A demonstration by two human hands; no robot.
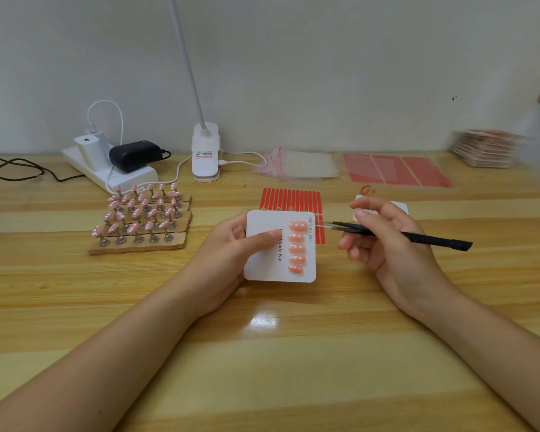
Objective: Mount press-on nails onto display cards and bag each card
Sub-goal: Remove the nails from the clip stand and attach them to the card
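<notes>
Head view: nail stands point(141, 218) left, adhesive strips point(290, 199) behind display card point(262, 263).

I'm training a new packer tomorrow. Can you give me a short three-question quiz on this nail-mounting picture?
1. How many pink nails sit in the column on the white card?
2. True or false: the right hand holds the black tweezers with the tips pointing toward the card's upper right edge.
3. Which side of the card is the rack of nails on stands on: A) left, B) right, C) behind the lamp base?

Key:
1. Five.
2. True.
3. A. The left hand grips the card, thumb pressed on its face.
</notes>
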